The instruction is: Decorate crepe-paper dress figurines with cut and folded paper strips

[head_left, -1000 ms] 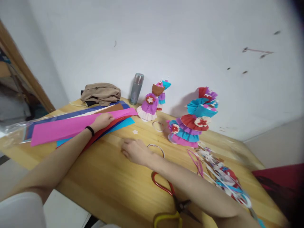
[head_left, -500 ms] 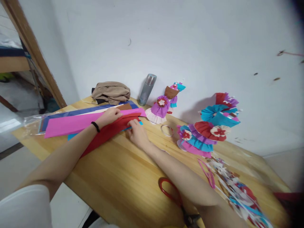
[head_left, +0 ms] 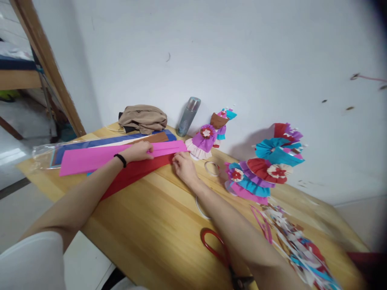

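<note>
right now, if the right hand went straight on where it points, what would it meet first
The right hand would probably meet the red paper first; whether they touch is unclear.

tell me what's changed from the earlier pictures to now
The right hand moved forward to the right end of the red paper, which now shows wider; its grip is unclear. The left hand stayed at the pink paper; the flask and brown cloth stayed put.
</note>
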Tool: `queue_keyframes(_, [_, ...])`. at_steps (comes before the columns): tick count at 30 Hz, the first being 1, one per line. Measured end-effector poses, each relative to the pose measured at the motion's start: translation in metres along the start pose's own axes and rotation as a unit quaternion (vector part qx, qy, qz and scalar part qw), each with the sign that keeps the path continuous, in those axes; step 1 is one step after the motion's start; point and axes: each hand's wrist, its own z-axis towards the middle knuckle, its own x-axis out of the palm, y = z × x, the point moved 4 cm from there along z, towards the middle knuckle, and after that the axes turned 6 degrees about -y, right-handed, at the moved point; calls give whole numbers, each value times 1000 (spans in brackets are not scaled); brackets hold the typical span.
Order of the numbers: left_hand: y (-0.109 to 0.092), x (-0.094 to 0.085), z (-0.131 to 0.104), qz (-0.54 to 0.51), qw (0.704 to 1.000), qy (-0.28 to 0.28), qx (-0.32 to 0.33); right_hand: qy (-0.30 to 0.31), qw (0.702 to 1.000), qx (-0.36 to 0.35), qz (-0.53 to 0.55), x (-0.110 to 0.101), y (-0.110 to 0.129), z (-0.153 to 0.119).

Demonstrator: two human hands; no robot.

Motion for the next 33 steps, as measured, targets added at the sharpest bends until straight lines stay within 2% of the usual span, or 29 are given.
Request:
queue_keyframes(5, [-1, 3, -2, 91, 995, 32, 6, 27, 999, -22, -1, 2, 3, -1])
queue_keyframes(10, [-7, 5, -3, 144, 989, 31, -4, 69, 997, -37, -24, 14, 14, 5])
queue_keyframes(14, [-4, 5, -1, 167, 985, 9, -40, 95, 993, -46, -55, 23, 20, 12])
queue_keyframes(20, [6, -6, 0, 189, 974, -62, -108, 117, 988, -48, -93, 27, 23, 19])
queue_keyframes(26, [11, -19, -2, 202, 963, -106, -143, 75, 990, -42, -114, 11, 36, 25])
queue_keyframes(30, [13, -18, -2, 189, 966, -103, -140, 49, 991, -57, -112, -7, 48, 26])
queue_keyframes(33, [11, -17, -1, 165, 974, -90, -128, 46, 990, -84, -100, -21, 55, 15])
